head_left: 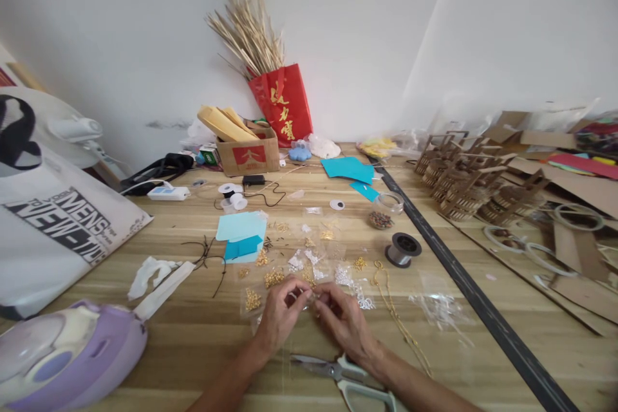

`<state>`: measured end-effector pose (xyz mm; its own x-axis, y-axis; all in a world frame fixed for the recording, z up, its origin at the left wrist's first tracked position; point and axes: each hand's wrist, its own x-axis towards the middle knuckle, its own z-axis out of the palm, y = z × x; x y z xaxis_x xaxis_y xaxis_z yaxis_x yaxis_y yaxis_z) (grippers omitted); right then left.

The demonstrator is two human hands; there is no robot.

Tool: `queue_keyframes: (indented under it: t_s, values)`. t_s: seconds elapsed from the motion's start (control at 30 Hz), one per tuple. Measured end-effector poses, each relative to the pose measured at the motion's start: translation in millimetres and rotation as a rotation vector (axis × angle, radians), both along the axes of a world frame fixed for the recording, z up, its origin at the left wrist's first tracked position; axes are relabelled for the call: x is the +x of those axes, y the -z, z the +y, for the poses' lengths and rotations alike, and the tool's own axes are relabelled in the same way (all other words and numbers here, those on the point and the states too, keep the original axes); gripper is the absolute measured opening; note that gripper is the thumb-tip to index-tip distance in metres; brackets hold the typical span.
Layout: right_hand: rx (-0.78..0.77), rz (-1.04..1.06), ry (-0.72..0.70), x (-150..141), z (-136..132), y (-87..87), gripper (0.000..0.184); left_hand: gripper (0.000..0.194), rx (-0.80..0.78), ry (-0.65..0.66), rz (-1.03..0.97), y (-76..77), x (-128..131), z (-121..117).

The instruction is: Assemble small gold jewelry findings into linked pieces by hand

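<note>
My left hand (280,315) and my right hand (344,320) meet low in the middle of the wooden table (203,341). Both are closed in a pinch, fingertips nearly touching, on something tiny I cannot make out. Just beyond the fingers lie several small clear bags of gold beads and findings (273,279) and white pieces (295,262). A thin gold chain (396,315) trails to the right of my right hand. Scissors with pale handles (347,376) lie under my right wrist.
A spool of thin wire (402,248) and a small jar of beads (383,212) stand at the right. Teal paper (241,235) lies ahead; a purple device (67,354) sits at lower left. A white bag (53,232), cardboard box (248,151), red bag (284,103), wooden frames (463,180) surround.
</note>
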<state>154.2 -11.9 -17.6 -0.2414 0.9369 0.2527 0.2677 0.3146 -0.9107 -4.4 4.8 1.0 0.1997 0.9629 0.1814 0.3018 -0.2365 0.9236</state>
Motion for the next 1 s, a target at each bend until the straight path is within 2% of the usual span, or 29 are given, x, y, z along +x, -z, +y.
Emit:
queue_keyframes:
  t_s: [0.17,0.3,0.6,0.77,1.0]
  values:
    - [-0.185,0.163,-0.034,0.3,4.5,1.7,0.02,0.014,-0.024,0.027,-0.091,0.8,0.3,1.0]
    - [-0.25,0.188,-0.035,0.7,5.9,1.3,0.021,0.014,-0.012,0.055,-0.11,1.6,0.7,0.9]
    - [-0.224,0.181,-0.059,1.0,6.3,0.9,0.017,0.01,-0.021,0.036,-0.096,4.8,1.0,-0.3]
    - [-0.185,0.169,-0.062,3.0,5.1,1.6,0.019,0.016,-0.065,0.031,-0.091,2.4,0.8,-0.7]
    - [-0.2,0.327,-0.047,1.4,6.1,-1.9,0.028,0.026,-0.294,0.142,-0.192,7.5,1.6,-0.7]
